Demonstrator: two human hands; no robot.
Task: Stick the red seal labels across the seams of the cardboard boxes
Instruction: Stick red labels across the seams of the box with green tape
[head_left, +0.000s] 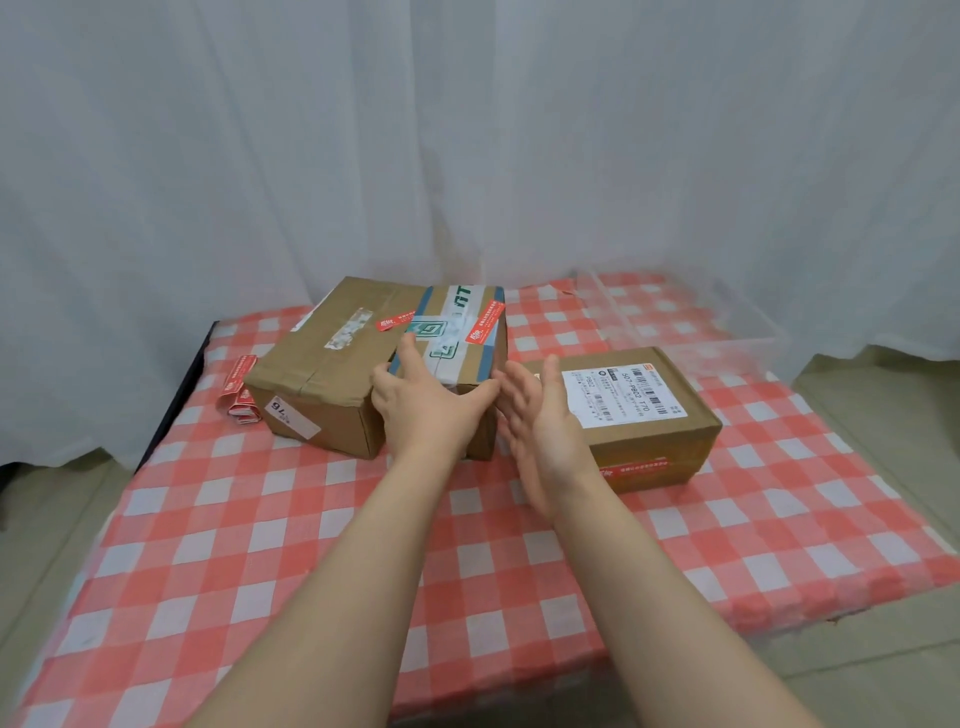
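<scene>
Matt cardboard boxes (322, 374) w/ glossy tape (451, 349); checked cloth (260, 545); clear bin (727, 332), prob. plastic.

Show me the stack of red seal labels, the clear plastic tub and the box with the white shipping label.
stack of red seal labels (240, 391), head view, top strip.
clear plastic tub (748, 345), head view, near wall.
box with the white shipping label (623, 397), head view, the label itself.
</scene>
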